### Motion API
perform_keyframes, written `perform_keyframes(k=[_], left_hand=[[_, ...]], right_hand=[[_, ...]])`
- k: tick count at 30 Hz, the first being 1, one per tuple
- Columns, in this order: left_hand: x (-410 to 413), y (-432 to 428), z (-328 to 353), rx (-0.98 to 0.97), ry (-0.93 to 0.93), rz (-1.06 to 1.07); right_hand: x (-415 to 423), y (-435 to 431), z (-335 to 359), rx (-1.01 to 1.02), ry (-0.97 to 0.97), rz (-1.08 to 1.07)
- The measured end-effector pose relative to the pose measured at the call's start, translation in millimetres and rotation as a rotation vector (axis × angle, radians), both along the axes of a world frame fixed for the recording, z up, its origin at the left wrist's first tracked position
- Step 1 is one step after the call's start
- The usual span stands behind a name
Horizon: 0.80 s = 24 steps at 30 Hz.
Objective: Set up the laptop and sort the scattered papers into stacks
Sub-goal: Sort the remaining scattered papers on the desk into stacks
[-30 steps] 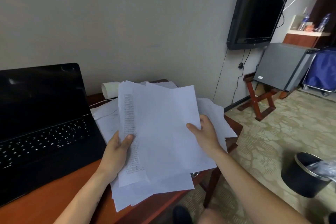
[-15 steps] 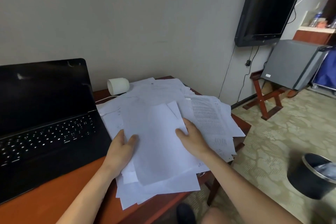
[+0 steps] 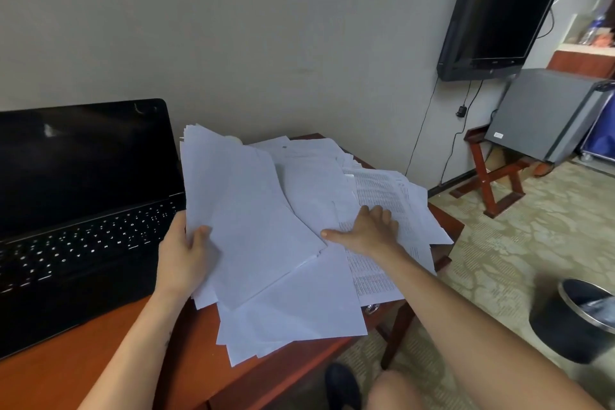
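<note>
The wooden bench [image 3: 66, 343] runs under both hands. The open laptop [image 3: 83, 183], with a dark screen and lit keys, stands on it just left of the left fingers [image 3: 201, 236]. The scattered papers [image 3: 316, 176] lie in a loose overlapping heap on the bench's right half, under and beyond the right fingers [image 3: 379, 213], and some sheets hang over the edge nearest the person. A wall television [image 3: 499, 10] hangs well right of and above the right fingers, and a black waste bin [image 3: 572, 323] sits on the floor well right of them.

The sheaf [image 3: 246, 220] of white sheets is tilted up off the heap. The left hand [image 3: 181, 260] grips its left edge, thumb on the front and the other fingers hidden behind. The right hand [image 3: 366, 230] lies flat on printed sheets in the heap, fingers spread wide and holding nothing, thumb pointing toward the sheaf's lower right edge.
</note>
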<state>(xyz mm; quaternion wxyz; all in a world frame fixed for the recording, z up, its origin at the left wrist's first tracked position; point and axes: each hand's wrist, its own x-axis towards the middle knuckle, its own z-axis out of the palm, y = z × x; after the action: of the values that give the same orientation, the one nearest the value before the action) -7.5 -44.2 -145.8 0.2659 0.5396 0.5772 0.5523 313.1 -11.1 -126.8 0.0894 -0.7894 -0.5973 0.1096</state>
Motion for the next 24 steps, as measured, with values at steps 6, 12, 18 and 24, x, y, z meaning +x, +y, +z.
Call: perform_keyframes(k=[6,12,18,24], left_hand=[[-5,4,-3,0.008,0.031,0.022],[-4,6,-6,0.021,0.037,0.014],[-6,7,-9,0.029,0.057,-0.003],[-6,8,-10,0.042,0.065,-0.010]], right_hand=[[1,17,8,-0.101,0.072,-0.021],[5,19,4,-0.086,0.185,-0.030],[4,23,8,-0.009,0.226,-0.035],[4,24,7,0.116,0.190,0.009]])
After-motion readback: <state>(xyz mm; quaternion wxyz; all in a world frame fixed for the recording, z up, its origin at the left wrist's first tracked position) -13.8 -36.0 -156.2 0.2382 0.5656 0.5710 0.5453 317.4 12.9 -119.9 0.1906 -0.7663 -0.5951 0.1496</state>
